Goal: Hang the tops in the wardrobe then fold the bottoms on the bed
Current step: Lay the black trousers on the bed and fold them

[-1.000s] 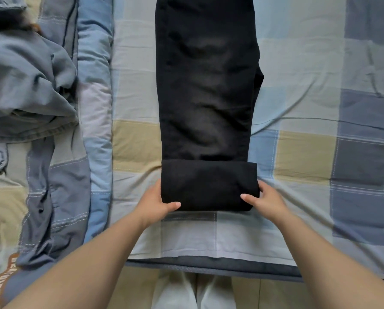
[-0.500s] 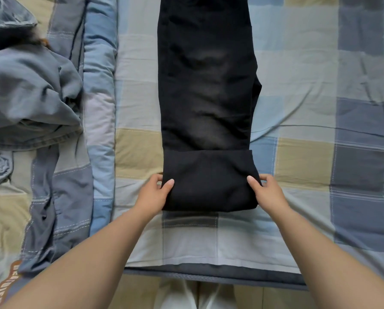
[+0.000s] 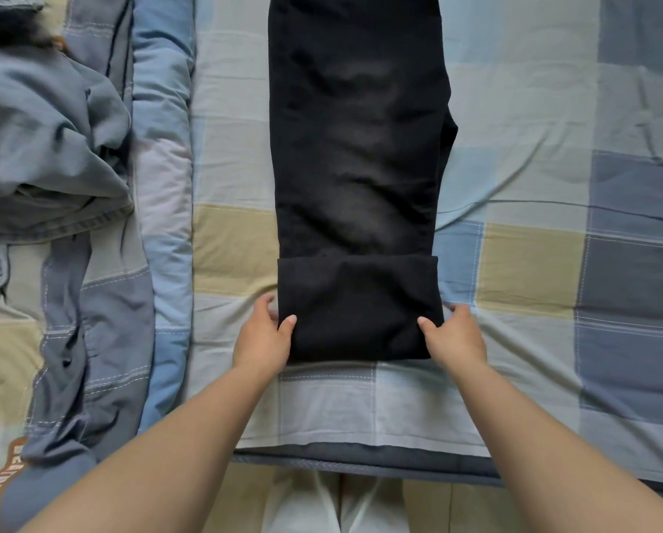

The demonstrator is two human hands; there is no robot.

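Head camera looks steeply down, close over the bed (image 3: 534, 263) edge.

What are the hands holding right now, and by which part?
Both grip the black trousers by the folded-over near end: left hand on its left edge, right hand on its right edge, thumbs on top.

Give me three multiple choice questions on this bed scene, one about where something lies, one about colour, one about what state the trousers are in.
1. Where does the heap of grey clothes lie relative to the black trousers?
A. To their left
B. To their right
C. On top of them

2. What colour are the trousers being folded?
A. White
B. Black
C. Red

3. The trousers' near end is
A. flat
B. folded over
C. hanging off the bed

Answers: 1 A, the heap sits by the left edge. 2 B, dark fabric throughout. 3 B, the left hand and right hand grip a doubled layer.
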